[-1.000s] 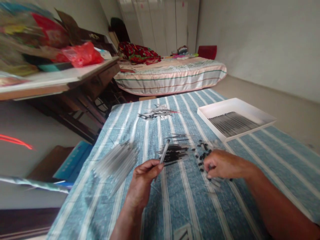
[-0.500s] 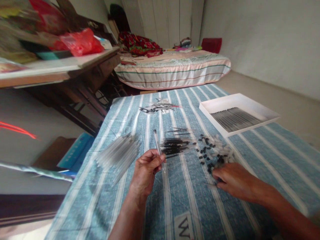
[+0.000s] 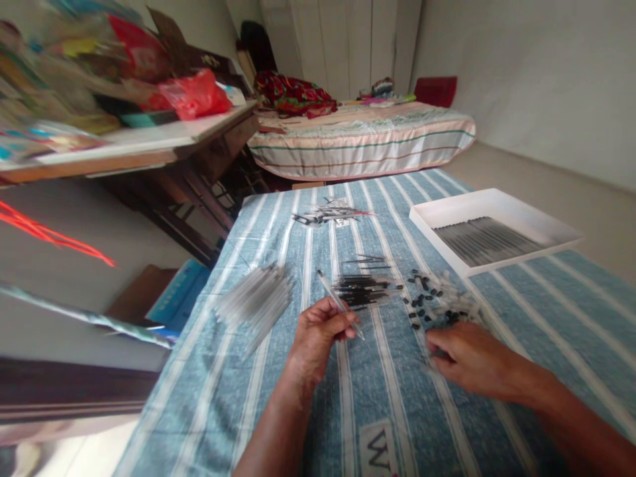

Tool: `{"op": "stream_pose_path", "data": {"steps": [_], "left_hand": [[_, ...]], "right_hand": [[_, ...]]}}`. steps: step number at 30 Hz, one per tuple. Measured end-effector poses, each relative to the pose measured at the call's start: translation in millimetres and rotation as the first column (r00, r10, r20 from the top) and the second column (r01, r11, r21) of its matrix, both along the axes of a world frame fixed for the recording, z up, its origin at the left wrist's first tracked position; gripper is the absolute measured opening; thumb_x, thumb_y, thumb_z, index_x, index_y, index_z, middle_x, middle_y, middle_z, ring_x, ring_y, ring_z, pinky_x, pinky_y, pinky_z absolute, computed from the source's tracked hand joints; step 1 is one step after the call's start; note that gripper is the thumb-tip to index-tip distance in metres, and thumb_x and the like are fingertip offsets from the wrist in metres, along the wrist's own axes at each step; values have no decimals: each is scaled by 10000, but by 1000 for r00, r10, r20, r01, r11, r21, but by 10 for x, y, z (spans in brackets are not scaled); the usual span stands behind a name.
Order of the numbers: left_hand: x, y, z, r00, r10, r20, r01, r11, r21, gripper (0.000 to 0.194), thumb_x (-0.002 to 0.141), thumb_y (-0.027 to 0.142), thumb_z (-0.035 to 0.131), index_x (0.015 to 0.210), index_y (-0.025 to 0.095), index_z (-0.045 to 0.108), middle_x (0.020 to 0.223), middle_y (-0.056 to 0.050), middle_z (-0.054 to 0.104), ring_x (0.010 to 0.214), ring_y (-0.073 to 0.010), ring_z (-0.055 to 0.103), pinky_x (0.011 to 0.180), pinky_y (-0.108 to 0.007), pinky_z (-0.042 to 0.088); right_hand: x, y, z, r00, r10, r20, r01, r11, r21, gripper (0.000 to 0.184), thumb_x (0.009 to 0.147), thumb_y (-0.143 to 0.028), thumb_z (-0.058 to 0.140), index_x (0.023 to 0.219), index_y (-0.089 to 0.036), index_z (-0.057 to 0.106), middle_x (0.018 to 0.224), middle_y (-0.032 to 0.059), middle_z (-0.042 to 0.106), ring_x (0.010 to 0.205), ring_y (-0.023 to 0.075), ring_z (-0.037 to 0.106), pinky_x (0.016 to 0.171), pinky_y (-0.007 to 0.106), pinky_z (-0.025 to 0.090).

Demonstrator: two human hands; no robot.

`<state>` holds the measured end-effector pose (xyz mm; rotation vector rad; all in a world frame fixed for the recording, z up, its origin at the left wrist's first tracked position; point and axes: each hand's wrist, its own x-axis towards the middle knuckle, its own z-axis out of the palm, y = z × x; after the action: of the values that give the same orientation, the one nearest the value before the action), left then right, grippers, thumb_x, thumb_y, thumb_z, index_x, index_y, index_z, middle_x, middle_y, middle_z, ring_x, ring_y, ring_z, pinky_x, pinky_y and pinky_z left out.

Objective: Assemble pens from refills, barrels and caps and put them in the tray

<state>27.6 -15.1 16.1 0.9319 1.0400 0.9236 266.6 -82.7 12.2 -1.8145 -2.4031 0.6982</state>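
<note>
Between the thumb and fingers of my left hand point(image 3: 320, 331) is a clear pen point(image 3: 330, 289) with a black upper end, tilted up and to the left. My right hand point(image 3: 470, 358) is closed at the near edge of a pile of clear and black pen caps point(image 3: 440, 301). A faint, blurred bit shows below its fingertips, too unclear to name. Dark pen refills point(image 3: 362, 290) lie just beyond my left hand. To its left is a heap of clear pen barrels point(image 3: 256, 301).
A shallow white box point(image 3: 527, 212) with a row of pens point(image 3: 481, 240) stands at the back right. More loose pen parts point(image 3: 332, 213) lie at the far end of the striped tablecloth point(image 3: 392, 397). A cluttered desk point(image 3: 213, 129) is at left, a bed point(image 3: 362, 149) beyond.
The view has swung slightly left, so everything sits further right. The pen in my left hand has tipped more to the left. My right hand stays by the caps, fingers closed.
</note>
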Motion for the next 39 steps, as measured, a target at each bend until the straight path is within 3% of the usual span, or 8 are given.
{"op": "stream_pose_path", "data": {"steps": [3, 7, 12, 16, 21, 30, 34, 39], "left_hand": [[12, -10, 6, 999, 6, 40, -6, 1000, -6, 107, 645, 164, 721, 648, 124, 622, 567, -7, 651, 438, -60, 523, 441, -161, 354], [22, -23, 7, 995, 19, 100, -15, 999, -41, 135, 634, 152, 734, 688, 125, 614, 630, -23, 687, 454, -74, 562, 432, -160, 376], [37, -54, 20, 981, 28, 193, -10, 996, -93, 195, 617, 148, 758, 729, 129, 599, 656, -33, 703, 455, -81, 587, 431, -155, 403], [57, -86, 45, 966, 28, 257, 1, 993, -114, 229, 597, 145, 774, 738, 124, 596, 659, -41, 705, 458, -88, 598, 423, -155, 416], [71, -105, 73, 952, 44, 303, -1, 990, -140, 240, 589, 138, 778, 735, 124, 588, 662, -44, 709, 460, -86, 604, 434, -154, 442], [102, -114, 22, 946, 31, 322, 19, 988, -151, 256, 587, 146, 780, 748, 127, 582, 680, -51, 716, 482, -101, 626, 442, -161, 476], [125, -123, -9, 949, 13, 316, 37, 988, -152, 252, 589, 141, 776, 757, 122, 590, 696, -58, 719, 495, -110, 637, 447, -166, 483], [134, -126, -51, 954, 13, 299, 36, 987, -157, 230, 611, 172, 780, 766, 110, 621, 734, -79, 725, 537, -134, 654, 476, -199, 500]], "right_hand": [[-39, -15, 12, 912, -94, -398, 95, 995, -17, 87, 773, -167, 483, 690, -186, 503, 530, -26, 545, 492, 111, 502, 486, 219, 297], [-210, -39, -62, 515, -235, -824, 170, 971, -171, 75, 806, -250, 543, 793, -189, 501, 595, -13, 622, 488, 110, 552, 480, 212, 409], [-449, -6, -175, 40, -299, -953, 141, 946, -291, 139, 809, -290, 614, 816, -176, 534, 636, 31, 696, 451, 126, 597, 442, 225, 457], [-551, 22, -184, -154, -296, -943, 108, 943, -314, 149, 777, -284, 655, 807, -175, 558, 651, 38, 714, 435, 135, 601, 422, 233, 461], [-612, 33, -217, -208, -310, -928, 109, 935, -337, 135, 745, -248, 679, 793, -181, 572, 701, 30, 722, 456, 124, 591, 436, 237, 463], [-656, 32, -307, -169, -314, -934, 95, 938, -332, 163, 744, -248, 686, 808, -179, 553, 740, 32, 714, 476, 116, 582, 443, 236, 448], [-663, 38, -327, -84, -278, -957, 117, 951, -287, 139, 779, -245, 660, 807, -184, 539, 701, 13, 694, 497, 109, 587, 465, 227, 452], [-680, 34, -329, 126, -267, -955, 266, 937, -227, 159, 775, -295, 660, 819, -190, 549, 565, -27, 627, 477, 110, 568, 465, 219, 457]]}}
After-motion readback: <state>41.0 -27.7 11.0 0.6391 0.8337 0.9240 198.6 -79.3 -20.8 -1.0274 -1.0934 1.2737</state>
